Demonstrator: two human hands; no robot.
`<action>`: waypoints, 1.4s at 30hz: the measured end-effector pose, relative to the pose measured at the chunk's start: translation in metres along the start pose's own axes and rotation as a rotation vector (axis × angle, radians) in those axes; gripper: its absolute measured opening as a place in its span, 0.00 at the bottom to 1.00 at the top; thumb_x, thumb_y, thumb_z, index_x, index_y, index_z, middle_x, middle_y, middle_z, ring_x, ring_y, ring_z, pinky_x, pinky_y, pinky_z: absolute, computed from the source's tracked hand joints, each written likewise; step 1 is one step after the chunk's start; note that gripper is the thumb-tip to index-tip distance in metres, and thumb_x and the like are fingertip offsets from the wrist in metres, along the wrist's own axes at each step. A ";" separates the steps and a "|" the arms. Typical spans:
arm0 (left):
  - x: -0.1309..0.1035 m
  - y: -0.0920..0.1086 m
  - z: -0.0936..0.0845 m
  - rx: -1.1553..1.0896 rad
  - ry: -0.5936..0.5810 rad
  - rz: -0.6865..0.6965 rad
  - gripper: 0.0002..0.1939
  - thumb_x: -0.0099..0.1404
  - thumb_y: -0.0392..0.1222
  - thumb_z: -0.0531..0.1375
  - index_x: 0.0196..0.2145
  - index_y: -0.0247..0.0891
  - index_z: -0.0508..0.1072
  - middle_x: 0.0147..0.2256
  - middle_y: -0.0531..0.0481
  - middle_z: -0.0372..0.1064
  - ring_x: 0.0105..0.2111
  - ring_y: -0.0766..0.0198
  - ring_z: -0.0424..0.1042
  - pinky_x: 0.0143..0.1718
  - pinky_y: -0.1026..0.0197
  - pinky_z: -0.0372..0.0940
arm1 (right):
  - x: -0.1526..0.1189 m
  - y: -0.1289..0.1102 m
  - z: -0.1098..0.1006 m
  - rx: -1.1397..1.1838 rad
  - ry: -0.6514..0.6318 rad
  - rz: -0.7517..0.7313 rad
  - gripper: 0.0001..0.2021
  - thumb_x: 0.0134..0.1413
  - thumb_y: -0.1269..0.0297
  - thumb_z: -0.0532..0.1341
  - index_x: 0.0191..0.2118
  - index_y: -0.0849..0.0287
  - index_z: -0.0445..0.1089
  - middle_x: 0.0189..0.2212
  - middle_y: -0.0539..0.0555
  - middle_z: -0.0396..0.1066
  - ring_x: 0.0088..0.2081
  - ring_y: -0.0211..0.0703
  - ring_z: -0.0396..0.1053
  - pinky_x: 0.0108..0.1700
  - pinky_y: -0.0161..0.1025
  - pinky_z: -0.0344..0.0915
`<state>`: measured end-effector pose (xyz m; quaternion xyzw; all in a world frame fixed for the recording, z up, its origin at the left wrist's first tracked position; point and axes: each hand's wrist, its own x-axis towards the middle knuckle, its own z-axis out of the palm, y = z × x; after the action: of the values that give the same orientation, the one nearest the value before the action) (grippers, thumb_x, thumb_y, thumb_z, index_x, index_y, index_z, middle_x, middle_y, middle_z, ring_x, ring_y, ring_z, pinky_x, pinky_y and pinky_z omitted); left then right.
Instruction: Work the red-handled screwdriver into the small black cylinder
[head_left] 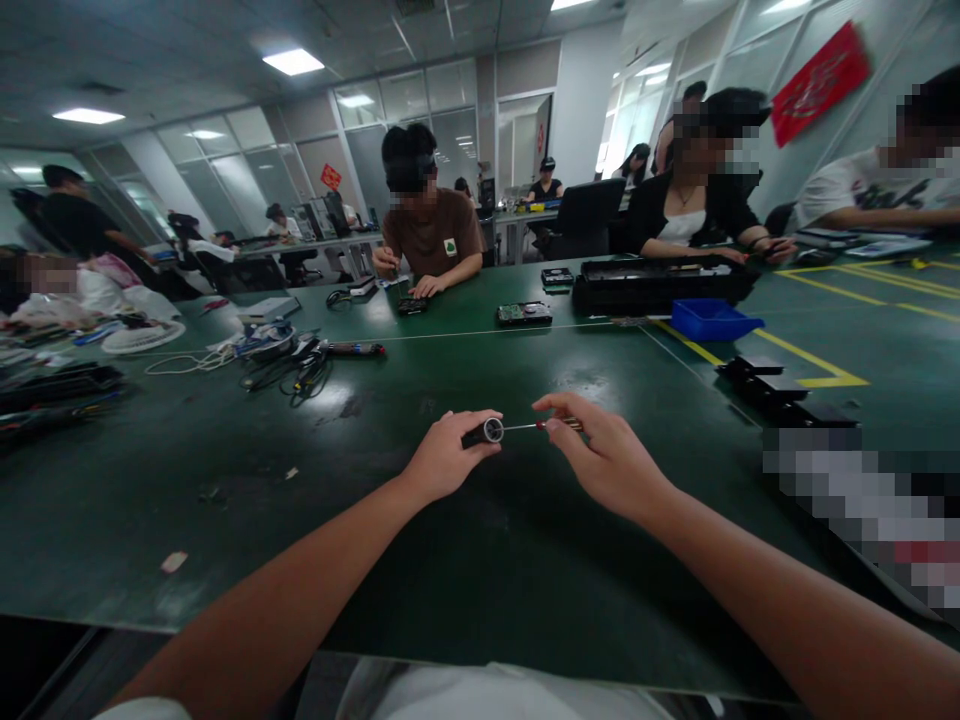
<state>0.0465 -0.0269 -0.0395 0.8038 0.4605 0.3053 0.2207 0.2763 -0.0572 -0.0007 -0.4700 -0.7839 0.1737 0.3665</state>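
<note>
My left hand (448, 452) is closed around a small dark cylindrical part (493, 430) whose pale ring-shaped end faces me. What kind of part it is, I cannot tell. In my right hand (600, 450) is a screwdriver (541, 426) with a thin metal shaft and a reddish handle, held between thumb and fingers. Its shaft points left, and the tip meets or overlaps the ringed end; whether it sits inside cannot be made out. Both hands are above the green table, close together in front of me.
On the green table (375, 560) lie tangled cables (300, 365) at left and a hard drive (523, 314) ahead. A blue bin (712, 320) and black brackets (780, 390) stand right. Across the table, a person in brown (442, 235) handles a small part.
</note>
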 end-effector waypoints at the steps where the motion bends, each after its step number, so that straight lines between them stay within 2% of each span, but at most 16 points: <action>1: 0.000 0.000 0.000 0.007 -0.008 0.000 0.19 0.64 0.42 0.64 0.54 0.48 0.72 0.51 0.50 0.73 0.52 0.53 0.69 0.63 0.41 0.51 | 0.000 0.000 0.000 -0.001 0.001 0.014 0.14 0.67 0.58 0.51 0.46 0.56 0.71 0.29 0.52 0.73 0.29 0.43 0.70 0.30 0.39 0.61; 4: -0.001 0.001 0.002 0.027 -0.041 0.007 0.19 0.65 0.44 0.63 0.54 0.48 0.71 0.49 0.51 0.73 0.51 0.54 0.69 0.63 0.39 0.48 | 0.002 0.000 0.000 -0.005 0.015 0.047 0.16 0.68 0.55 0.50 0.40 0.56 0.73 0.26 0.51 0.73 0.26 0.42 0.69 0.28 0.39 0.60; 7: -0.002 0.001 0.003 0.049 -0.080 0.014 0.19 0.66 0.44 0.63 0.54 0.49 0.71 0.50 0.52 0.73 0.52 0.55 0.69 0.64 0.38 0.46 | 0.003 0.002 0.001 0.003 0.023 0.042 0.13 0.67 0.58 0.51 0.47 0.56 0.70 0.31 0.52 0.75 0.26 0.42 0.69 0.29 0.40 0.61; 10: -0.002 0.002 0.003 0.053 -0.067 0.001 0.19 0.65 0.44 0.63 0.54 0.49 0.71 0.51 0.52 0.73 0.53 0.55 0.69 0.65 0.40 0.46 | 0.002 0.003 0.002 0.018 0.017 0.013 0.15 0.66 0.61 0.52 0.54 0.57 0.65 0.32 0.53 0.74 0.29 0.44 0.70 0.31 0.40 0.63; 13: -0.001 0.003 0.002 0.057 -0.042 -0.018 0.20 0.65 0.44 0.63 0.54 0.48 0.71 0.51 0.51 0.73 0.53 0.55 0.69 0.64 0.40 0.47 | 0.001 0.003 0.002 0.043 0.015 0.008 0.15 0.66 0.61 0.52 0.54 0.57 0.63 0.33 0.53 0.73 0.33 0.45 0.71 0.34 0.40 0.64; 18: -0.001 0.001 0.003 0.065 -0.047 -0.006 0.20 0.65 0.45 0.63 0.55 0.48 0.71 0.51 0.51 0.73 0.52 0.55 0.69 0.65 0.40 0.46 | 0.001 0.003 0.001 0.057 0.027 0.083 0.15 0.69 0.56 0.47 0.46 0.55 0.68 0.30 0.52 0.72 0.29 0.44 0.69 0.31 0.40 0.62; 22: -0.001 0.000 0.002 0.066 -0.031 -0.012 0.20 0.64 0.45 0.63 0.54 0.48 0.71 0.50 0.50 0.73 0.52 0.54 0.69 0.64 0.39 0.47 | -0.001 0.004 0.003 0.105 0.041 0.091 0.13 0.66 0.60 0.51 0.53 0.56 0.62 0.32 0.52 0.72 0.30 0.44 0.69 0.33 0.41 0.63; 24: 0.000 0.001 0.001 0.062 -0.016 -0.022 0.20 0.64 0.43 0.64 0.54 0.48 0.72 0.50 0.50 0.73 0.51 0.54 0.69 0.64 0.39 0.48 | 0.000 0.005 0.005 0.167 0.070 0.091 0.11 0.65 0.60 0.53 0.50 0.56 0.62 0.35 0.53 0.72 0.34 0.44 0.70 0.36 0.41 0.65; 28: -0.001 0.006 0.000 0.053 -0.007 -0.037 0.18 0.64 0.42 0.64 0.53 0.47 0.72 0.50 0.50 0.73 0.50 0.54 0.70 0.62 0.41 0.52 | 0.004 0.011 0.009 0.351 0.092 0.155 0.09 0.62 0.56 0.58 0.41 0.56 0.67 0.33 0.53 0.72 0.35 0.45 0.70 0.40 0.44 0.67; 33: -0.001 0.009 -0.004 0.065 -0.053 0.126 0.19 0.66 0.43 0.62 0.55 0.47 0.71 0.51 0.50 0.72 0.51 0.57 0.69 0.62 0.47 0.53 | 0.012 0.022 0.013 0.796 0.183 0.399 0.12 0.62 0.53 0.55 0.36 0.56 0.67 0.30 0.53 0.69 0.30 0.43 0.70 0.39 0.47 0.72; 35: -0.001 0.009 -0.006 0.078 -0.055 0.132 0.20 0.66 0.43 0.62 0.55 0.47 0.71 0.51 0.50 0.72 0.52 0.57 0.69 0.62 0.48 0.54 | 0.013 0.024 0.015 0.868 0.203 0.440 0.11 0.62 0.53 0.56 0.35 0.56 0.66 0.29 0.52 0.68 0.29 0.43 0.69 0.39 0.47 0.72; 42: 0.000 0.007 -0.007 0.088 -0.044 0.092 0.20 0.66 0.44 0.63 0.55 0.47 0.71 0.49 0.50 0.73 0.51 0.56 0.69 0.62 0.47 0.53 | 0.007 0.022 0.017 0.600 0.247 0.273 0.13 0.63 0.52 0.56 0.39 0.57 0.67 0.31 0.52 0.71 0.32 0.42 0.70 0.38 0.44 0.69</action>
<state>0.0460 -0.0301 -0.0299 0.8395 0.4310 0.2769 0.1812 0.2750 -0.0393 -0.0226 -0.4593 -0.5777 0.3853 0.5539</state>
